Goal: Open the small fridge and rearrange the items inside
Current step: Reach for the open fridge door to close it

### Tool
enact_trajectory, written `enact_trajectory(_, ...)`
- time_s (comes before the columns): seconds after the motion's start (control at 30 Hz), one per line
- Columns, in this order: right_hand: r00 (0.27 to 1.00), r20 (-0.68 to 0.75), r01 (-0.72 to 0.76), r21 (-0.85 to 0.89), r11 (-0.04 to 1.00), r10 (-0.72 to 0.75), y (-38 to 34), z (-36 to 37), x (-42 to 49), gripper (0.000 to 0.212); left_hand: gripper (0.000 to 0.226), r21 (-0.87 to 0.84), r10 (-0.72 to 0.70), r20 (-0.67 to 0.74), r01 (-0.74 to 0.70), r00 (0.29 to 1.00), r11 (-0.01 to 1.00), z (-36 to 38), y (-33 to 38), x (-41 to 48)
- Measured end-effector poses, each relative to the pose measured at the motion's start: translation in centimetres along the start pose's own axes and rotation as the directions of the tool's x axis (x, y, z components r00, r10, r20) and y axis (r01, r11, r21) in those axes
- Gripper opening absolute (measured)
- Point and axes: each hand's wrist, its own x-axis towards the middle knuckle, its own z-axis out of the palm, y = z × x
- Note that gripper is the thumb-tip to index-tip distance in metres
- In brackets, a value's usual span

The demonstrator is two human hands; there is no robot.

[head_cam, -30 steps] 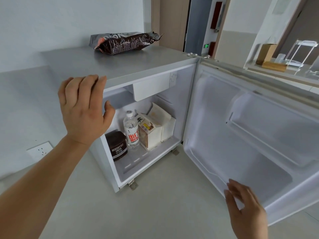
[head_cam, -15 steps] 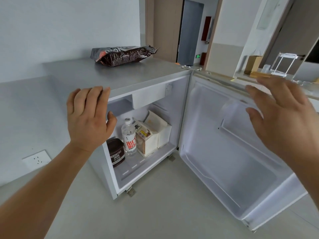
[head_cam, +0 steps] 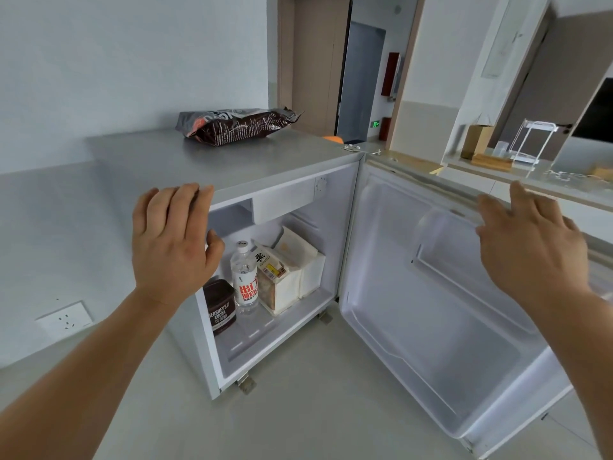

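Note:
The small grey fridge [head_cam: 159,161] stands open, its white door [head_cam: 431,313] swung wide to the right. Inside on the floor shelf stand a brown cocoa tin [head_cam: 219,308], a clear water bottle [head_cam: 244,280] with a red label, a white carton of bread [head_cam: 280,283] and a white box [head_cam: 311,267] behind it. My left hand [head_cam: 172,244] hovers open at the fridge's front top edge, holding nothing. My right hand [head_cam: 530,247] is open near the door's top edge, fingers spread, empty.
A dark snack bag [head_cam: 237,126] lies on the fridge top. A wall socket [head_cam: 64,318] sits low on the left wall. Behind the door, a counter holds a brown box [head_cam: 476,141] and a white wire rack [head_cam: 530,144]. A doorway [head_cam: 358,81] opens at the back.
My right hand rose from the door's lower edge to its top edge. My left hand stayed near the fridge's front top edge. The view shifted upward slightly.

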Motion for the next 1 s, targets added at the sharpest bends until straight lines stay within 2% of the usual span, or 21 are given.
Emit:
enact_trajectory(0.3,0.997,0.076,-0.016,-0.114,0.993,0.025,-0.2,0.9,0.4,0.035,0.051,0.002,-0.012,0.005,0.012,1.000,1.000,-0.1,0.1,0.1)
enact_trajectory(0.63,0.993,0.117,0.018,-0.193,0.981,0.005,-1.2,0.2,-0.6,0.047,0.053,0.026,-0.028,0.072,0.026,0.997,0.999,-0.7,0.4,0.3)
enact_trajectory(1.0,0.989,0.147,0.041,-0.204,0.978,-0.010,-3.7,-2.3,-2.4,0.052,0.055,-0.020,-0.017,0.134,0.020,0.991,1.000,-1.8,0.2,0.4)
